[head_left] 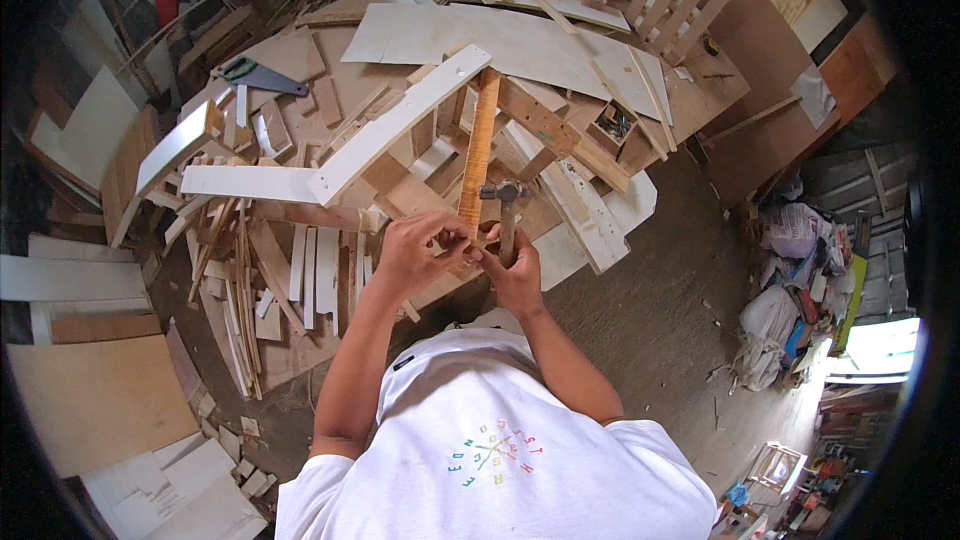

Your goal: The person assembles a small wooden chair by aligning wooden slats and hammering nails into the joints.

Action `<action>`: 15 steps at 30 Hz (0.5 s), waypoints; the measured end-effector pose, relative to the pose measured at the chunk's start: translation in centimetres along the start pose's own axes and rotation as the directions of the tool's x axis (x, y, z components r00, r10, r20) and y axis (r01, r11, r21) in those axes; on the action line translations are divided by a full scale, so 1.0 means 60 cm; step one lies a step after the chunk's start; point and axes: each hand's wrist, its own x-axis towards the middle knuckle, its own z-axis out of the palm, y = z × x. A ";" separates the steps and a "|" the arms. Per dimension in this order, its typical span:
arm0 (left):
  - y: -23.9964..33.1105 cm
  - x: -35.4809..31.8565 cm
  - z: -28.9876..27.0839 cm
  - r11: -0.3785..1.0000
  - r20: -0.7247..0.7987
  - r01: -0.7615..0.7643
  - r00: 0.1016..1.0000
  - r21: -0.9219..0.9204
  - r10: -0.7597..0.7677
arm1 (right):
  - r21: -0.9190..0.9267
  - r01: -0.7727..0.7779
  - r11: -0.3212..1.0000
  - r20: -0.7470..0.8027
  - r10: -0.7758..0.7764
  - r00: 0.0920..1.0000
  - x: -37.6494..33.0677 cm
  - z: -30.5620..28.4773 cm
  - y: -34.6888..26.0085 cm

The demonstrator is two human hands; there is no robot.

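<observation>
My right hand [516, 278] is wrapped round the handle of a hammer [508, 192], its dark metal head pointing up, away from me. My left hand [415, 252] is closed, fingertips pinched together beside my right thumb. Whatever they pinch is too small to make out. Both hands meet at the near end of an orange-brown wooden strip [478, 145]. The strip runs away from me to the corner of a frame of white boards [405, 125]. A bare wooden rail [560, 135] slants right from that same corner.
A worktable [715, 90] lies under scattered offcuts. A handsaw [262, 76] rests at its far left; a small box of metal bits [612, 125] sits right. Thin sticks [232, 290] pile at the left. Plastic bags [790, 240] heap beyond the floor [650, 310] at right.
</observation>
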 end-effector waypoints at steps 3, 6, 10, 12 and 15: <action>-0.007 0.001 0.003 0.999 -0.022 -0.039 0.999 -0.011 0.039 | 0.024 0.007 1.000 -0.003 -0.007 1.000 0.000 0.005 -0.006; 0.000 -0.001 0.001 1.000 -0.019 0.019 1.000 0.005 -0.019 | 0.026 0.037 0.999 -0.012 -0.036 0.999 0.003 0.008 -0.007; -0.004 -0.001 0.000 1.000 -0.013 0.018 1.000 0.000 -0.018 | 0.061 -0.003 0.998 0.004 0.003 1.000 0.002 0.007 -0.016; -0.001 0.003 0.001 1.000 -0.004 -0.024 1.000 -0.008 0.024 | 0.059 -0.005 0.998 0.005 0.005 1.000 0.004 0.005 -0.010; 0.001 0.002 0.001 0.999 0.009 0.007 1.000 0.038 -0.007 | 0.072 0.006 0.997 0.011 -0.007 1.000 0.004 0.005 -0.006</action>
